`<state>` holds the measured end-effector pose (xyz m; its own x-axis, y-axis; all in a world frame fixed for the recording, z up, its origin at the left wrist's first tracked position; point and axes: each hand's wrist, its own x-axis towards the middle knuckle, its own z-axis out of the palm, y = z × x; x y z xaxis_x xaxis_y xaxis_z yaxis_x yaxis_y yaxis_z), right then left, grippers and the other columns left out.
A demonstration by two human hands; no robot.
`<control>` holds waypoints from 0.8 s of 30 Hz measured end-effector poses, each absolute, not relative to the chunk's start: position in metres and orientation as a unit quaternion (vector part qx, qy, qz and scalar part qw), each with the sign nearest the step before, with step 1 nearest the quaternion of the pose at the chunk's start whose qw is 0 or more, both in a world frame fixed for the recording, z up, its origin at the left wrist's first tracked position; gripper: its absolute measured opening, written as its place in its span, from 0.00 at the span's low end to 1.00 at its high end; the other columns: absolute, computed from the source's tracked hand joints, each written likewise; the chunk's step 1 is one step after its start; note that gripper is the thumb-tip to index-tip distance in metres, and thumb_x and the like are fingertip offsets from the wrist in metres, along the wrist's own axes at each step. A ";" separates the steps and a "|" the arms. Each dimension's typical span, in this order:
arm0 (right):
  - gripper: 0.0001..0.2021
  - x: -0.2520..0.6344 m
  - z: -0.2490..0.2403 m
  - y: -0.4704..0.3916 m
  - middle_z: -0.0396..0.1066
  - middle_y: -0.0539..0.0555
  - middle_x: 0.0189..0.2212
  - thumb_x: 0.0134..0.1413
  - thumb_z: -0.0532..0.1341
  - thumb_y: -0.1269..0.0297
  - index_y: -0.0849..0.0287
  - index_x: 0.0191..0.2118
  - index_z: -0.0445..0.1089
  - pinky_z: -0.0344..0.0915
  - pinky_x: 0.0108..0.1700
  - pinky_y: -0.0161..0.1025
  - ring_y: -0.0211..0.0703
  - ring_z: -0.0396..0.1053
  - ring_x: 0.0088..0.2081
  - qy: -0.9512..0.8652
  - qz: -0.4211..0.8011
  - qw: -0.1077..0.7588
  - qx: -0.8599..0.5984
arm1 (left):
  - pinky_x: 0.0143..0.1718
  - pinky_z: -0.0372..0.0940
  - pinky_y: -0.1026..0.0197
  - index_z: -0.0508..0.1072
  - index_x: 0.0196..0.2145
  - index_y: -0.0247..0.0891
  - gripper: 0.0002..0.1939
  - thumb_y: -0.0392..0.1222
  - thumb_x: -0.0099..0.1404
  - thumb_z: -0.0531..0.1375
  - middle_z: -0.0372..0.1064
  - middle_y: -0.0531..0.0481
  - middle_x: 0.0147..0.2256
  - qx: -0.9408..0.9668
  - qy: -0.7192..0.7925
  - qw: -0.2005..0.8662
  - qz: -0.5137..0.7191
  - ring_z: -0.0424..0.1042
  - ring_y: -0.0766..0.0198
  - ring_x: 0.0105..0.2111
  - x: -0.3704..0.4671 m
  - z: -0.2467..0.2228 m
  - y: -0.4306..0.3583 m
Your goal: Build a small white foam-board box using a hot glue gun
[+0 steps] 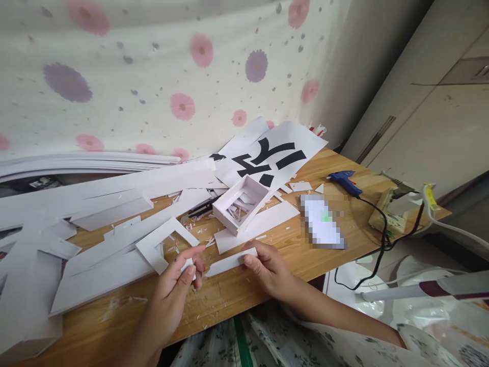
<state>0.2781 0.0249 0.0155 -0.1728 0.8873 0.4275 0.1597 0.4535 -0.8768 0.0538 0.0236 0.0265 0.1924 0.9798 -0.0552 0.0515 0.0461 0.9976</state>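
My right hand (269, 267) pinches one end of a narrow white foam board strip (227, 262) between thumb and fingers, low over the table's near edge. My left hand (178, 278) is closed on a small white piece (187, 266), mostly covered by the fingers; it looks like a scrap of the same board. Just beyond both hands, an open white rectangular box frame (239, 224) rests on a flat white board piece (280, 219). An L-shaped white board cutout (168, 239) lies beside my left hand.
A blue glue gun (344, 181) with a black cord lies at the right. Nearer is a pixelated phone-like object (323, 221). Paper with black characters (282, 153) lies at the back. Large white boards (110, 255) and shavings cover the left of the wooden table (359, 224).
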 end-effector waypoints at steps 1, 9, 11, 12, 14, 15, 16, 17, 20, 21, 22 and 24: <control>0.22 0.280 0.016 0.024 0.64 0.48 0.23 0.65 0.51 0.47 0.58 0.26 0.63 0.61 0.29 0.33 0.35 0.62 0.25 -0.677 0.361 0.510 -0.389 | 0.33 0.62 0.63 0.69 0.51 0.43 0.20 0.55 0.66 0.57 0.65 0.53 0.33 0.549 0.482 0.539 0.419 0.63 0.67 0.28 0.055 0.027 0.021; 0.15 0.299 0.014 0.021 0.68 0.49 0.25 0.54 0.65 0.51 0.58 0.27 0.68 0.64 0.34 0.35 0.38 0.66 0.29 -0.592 0.441 0.549 -0.392 | 0.29 0.62 0.63 0.64 0.46 0.40 0.20 0.54 0.63 0.60 0.74 0.50 0.33 0.532 0.540 0.506 0.412 0.65 0.68 0.24 0.055 0.026 0.017; 0.15 0.299 0.015 0.020 0.68 0.48 0.24 0.52 0.66 0.51 0.57 0.27 0.68 0.64 0.32 0.34 0.37 0.65 0.27 -0.572 0.470 0.543 -0.397 | 0.27 0.61 0.64 0.67 0.42 0.38 0.19 0.55 0.62 0.61 0.74 0.49 0.32 0.526 0.528 0.524 0.412 0.64 0.69 0.23 0.052 0.022 0.019; 0.15 0.298 0.016 0.019 0.68 0.48 0.24 0.52 0.66 0.51 0.57 0.27 0.69 0.64 0.32 0.34 0.37 0.65 0.27 -0.573 0.474 0.536 -0.400 | 0.26 0.61 0.64 0.68 0.43 0.37 0.19 0.55 0.62 0.61 0.74 0.49 0.32 0.520 0.519 0.532 0.420 0.63 0.69 0.23 0.052 0.020 0.020; 0.13 0.296 0.019 0.018 0.70 0.49 0.24 0.54 0.65 0.53 0.57 0.28 0.71 0.65 0.33 0.35 0.38 0.66 0.28 -0.589 0.472 0.516 -0.405 | 0.26 0.60 0.64 0.71 0.46 0.38 0.20 0.54 0.63 0.60 0.73 0.49 0.33 0.512 0.495 0.543 0.445 0.62 0.70 0.23 0.053 0.018 0.022; 0.12 0.294 0.021 0.018 0.71 0.50 0.25 0.55 0.64 0.53 0.57 0.29 0.72 0.65 0.34 0.35 0.38 0.67 0.28 -0.600 0.471 0.505 -0.405 | 0.27 0.61 0.65 0.71 0.49 0.39 0.20 0.52 0.64 0.59 0.73 0.49 0.35 0.518 0.485 0.544 0.448 0.63 0.70 0.24 0.053 0.017 0.022; 0.11 0.292 0.021 0.019 0.72 0.50 0.26 0.56 0.64 0.54 0.57 0.31 0.73 0.66 0.34 0.35 0.38 0.68 0.29 -0.608 0.473 0.493 -0.403 | 0.30 0.63 0.65 0.71 0.52 0.40 0.20 0.51 0.64 0.59 0.73 0.50 0.35 0.529 0.482 0.538 0.446 0.63 0.69 0.26 0.054 0.017 0.022; 0.11 0.290 0.021 0.019 0.73 0.50 0.27 0.56 0.64 0.54 0.57 0.32 0.73 0.66 0.35 0.36 0.39 0.68 0.29 -0.614 0.479 0.483 -0.400 | 0.32 0.64 0.65 0.71 0.53 0.41 0.21 0.50 0.65 0.58 0.73 0.49 0.36 0.545 0.482 0.528 0.439 0.65 0.69 0.28 0.054 0.017 0.022; 0.11 0.282 0.017 0.019 0.73 0.50 0.26 0.55 0.64 0.54 0.58 0.33 0.72 0.67 0.34 0.36 0.38 0.69 0.28 -0.612 0.505 0.461 -0.396 | 0.39 0.67 0.63 0.70 0.56 0.42 0.21 0.47 0.68 0.54 0.73 0.47 0.41 0.618 0.485 0.466 0.407 0.69 0.67 0.34 0.053 0.020 0.022; 0.12 0.281 0.015 0.019 0.73 0.50 0.26 0.54 0.64 0.54 0.58 0.33 0.71 0.67 0.33 0.35 0.38 0.69 0.28 -0.610 0.512 0.454 -0.399 | 0.41 0.68 0.62 0.70 0.56 0.41 0.20 0.46 0.69 0.53 0.73 0.46 0.43 0.645 0.483 0.440 0.396 0.71 0.66 0.35 0.053 0.021 0.022; 0.12 0.279 0.013 0.019 0.73 0.51 0.26 0.54 0.64 0.54 0.58 0.34 0.71 0.67 0.33 0.36 0.38 0.69 0.28 -0.610 0.516 0.446 -0.404 | 0.42 0.69 0.60 0.70 0.56 0.40 0.20 0.46 0.69 0.52 0.73 0.44 0.46 0.670 0.480 0.415 0.386 0.72 0.64 0.37 0.052 0.021 0.022; 0.12 0.278 0.008 0.020 0.74 0.51 0.27 0.54 0.63 0.56 0.58 0.37 0.70 0.67 0.33 0.36 0.39 0.70 0.28 -0.622 0.501 0.424 -0.428 | 0.47 0.69 0.57 0.71 0.53 0.38 0.19 0.44 0.69 0.52 0.72 0.43 0.49 0.702 0.476 0.373 0.375 0.73 0.60 0.43 0.050 0.021 0.021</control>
<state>0.2781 0.0196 0.0080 -0.2738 0.9567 0.0985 0.1078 0.1322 -0.9853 0.0498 0.0214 0.0214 0.2653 0.9490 0.1703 0.3894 -0.2670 0.8815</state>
